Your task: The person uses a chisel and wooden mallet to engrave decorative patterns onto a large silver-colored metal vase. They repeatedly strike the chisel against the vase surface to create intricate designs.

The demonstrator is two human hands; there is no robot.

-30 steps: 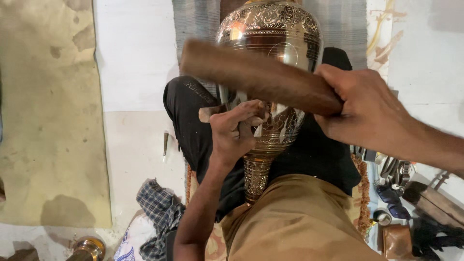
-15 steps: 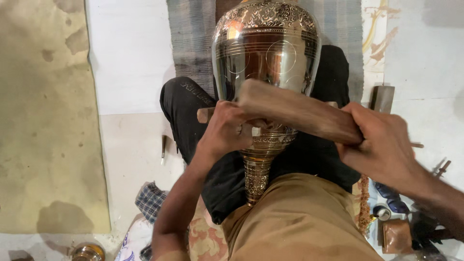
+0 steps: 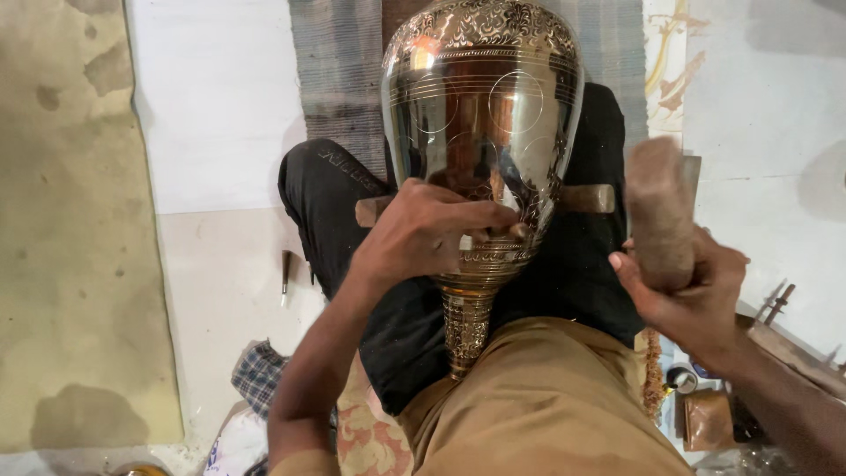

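We found the vase (image 3: 483, 132) lying across the person's lap, its wide engraved body pointing away from us and its narrow patterned neck running down toward the tan trousers (image 3: 546, 405). It rested over the black-clad legs (image 3: 352, 211), with a wooden bar (image 3: 586, 199) passing crosswise behind it, one end showing at each side. The left hand (image 3: 423, 234) lay on the lower body of the vase, fingers curled closed against the metal; whether it pinched a small tool there we could not tell, since the fingers hid the spot. The right hand (image 3: 687, 295) was off to the right of the vase, well clear of it, closed around a wooden mallet (image 3: 659, 211) that stood nearly upright and showed blurred. The left forearm crossed in front of the lap and hid part of the vase's neck. Under the vase's far end lay a striped grey mat (image 3: 339, 79), and past it a pale floor (image 3: 220, 97). To the left a tan sheet (image 3: 70, 220), stained in patches, covered the ground. A small dark tool (image 3: 285, 271) lay on the floor just beside the left knee. A checked cloth (image 3: 260, 375) sat near the left elbow, beside a floral cushion (image 3: 370, 436). At the lower right we noted small metal tools (image 3: 775, 304) and a brown box (image 3: 708, 419), too crowded to tell apart.
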